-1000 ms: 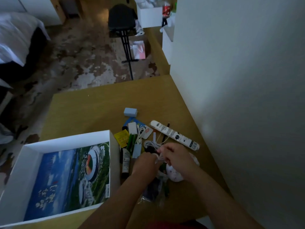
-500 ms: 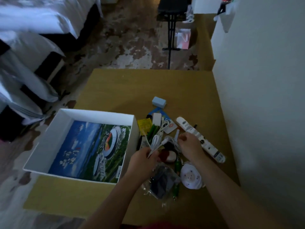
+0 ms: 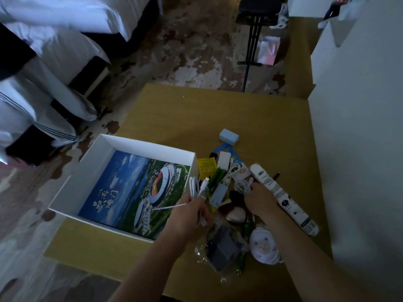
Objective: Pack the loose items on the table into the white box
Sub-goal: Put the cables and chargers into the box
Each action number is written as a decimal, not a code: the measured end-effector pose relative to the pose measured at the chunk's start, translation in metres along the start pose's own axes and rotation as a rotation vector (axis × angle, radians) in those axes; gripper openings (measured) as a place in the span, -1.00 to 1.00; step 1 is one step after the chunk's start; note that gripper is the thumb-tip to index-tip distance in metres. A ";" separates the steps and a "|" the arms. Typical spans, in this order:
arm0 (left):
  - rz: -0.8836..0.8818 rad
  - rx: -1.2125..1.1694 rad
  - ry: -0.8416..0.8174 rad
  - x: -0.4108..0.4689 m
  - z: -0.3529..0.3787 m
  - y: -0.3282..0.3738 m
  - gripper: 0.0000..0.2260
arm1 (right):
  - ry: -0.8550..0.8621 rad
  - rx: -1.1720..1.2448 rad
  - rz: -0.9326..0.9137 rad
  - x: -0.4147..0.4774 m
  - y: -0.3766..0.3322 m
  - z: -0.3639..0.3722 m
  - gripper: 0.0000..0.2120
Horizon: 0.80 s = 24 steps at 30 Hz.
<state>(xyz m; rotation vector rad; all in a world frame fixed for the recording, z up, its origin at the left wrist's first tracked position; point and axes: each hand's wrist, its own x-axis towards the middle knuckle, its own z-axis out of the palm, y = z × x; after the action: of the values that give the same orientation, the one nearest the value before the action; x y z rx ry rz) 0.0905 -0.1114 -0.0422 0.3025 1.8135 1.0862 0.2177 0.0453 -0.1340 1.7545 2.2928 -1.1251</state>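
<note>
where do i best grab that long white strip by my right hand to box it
Grip the long white strip across its narrow width near mid-length, coming from above. It lies flat on the table, so a middle hold should balance it, and its wall-side edge is free for fingers.

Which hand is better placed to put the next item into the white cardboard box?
Left. The left hand grips a coiled white cable right beside the white cardboard box wall; the right hand is farther off, down in the pile of loose items.
</note>
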 end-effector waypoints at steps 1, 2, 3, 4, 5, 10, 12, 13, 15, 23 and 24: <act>0.023 0.025 0.015 0.001 -0.001 0.002 -0.78 | 0.017 0.082 0.022 0.000 0.000 -0.001 -0.81; 0.052 0.053 0.038 0.004 -0.002 0.005 -0.82 | 0.020 0.179 0.054 0.001 -0.002 -0.002 -0.78; 0.081 0.075 0.069 0.007 -0.003 0.008 -0.85 | 0.016 0.287 0.089 0.002 -0.004 -0.003 -0.79; 0.107 0.097 0.105 0.012 -0.005 0.011 -0.87 | 0.017 0.393 0.137 0.004 -0.007 -0.003 -0.83; 0.130 0.123 0.144 0.015 -0.006 0.014 -0.88 | 0.033 0.492 0.180 0.006 -0.011 -0.004 -0.86; 0.355 0.388 0.376 0.031 -0.016 0.027 -0.93 | 0.125 0.563 0.280 0.031 -0.031 -0.009 -0.69; 0.379 0.451 0.451 0.041 -0.021 0.030 -0.92 | 0.096 0.482 0.316 0.042 -0.042 -0.009 -0.71; 0.374 0.494 0.465 0.047 -0.023 0.030 -0.88 | 0.082 0.434 0.329 0.048 -0.047 -0.007 -0.74; 0.359 0.588 0.451 0.059 -0.025 0.025 -0.77 | 0.051 0.356 0.332 0.056 -0.053 0.001 -0.69; 0.226 0.368 0.304 0.075 -0.022 -0.006 -0.87 | 0.042 0.286 0.228 0.068 -0.056 0.032 -0.77; 0.246 0.355 0.310 0.076 -0.022 -0.007 -0.85 | 0.046 0.274 0.212 0.068 -0.055 0.034 -0.76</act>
<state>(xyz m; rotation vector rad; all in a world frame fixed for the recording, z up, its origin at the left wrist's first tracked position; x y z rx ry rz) 0.0360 -0.0804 -0.0909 0.6092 2.2977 1.0137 0.1336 0.0770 -0.1615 2.0775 1.9911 -1.4234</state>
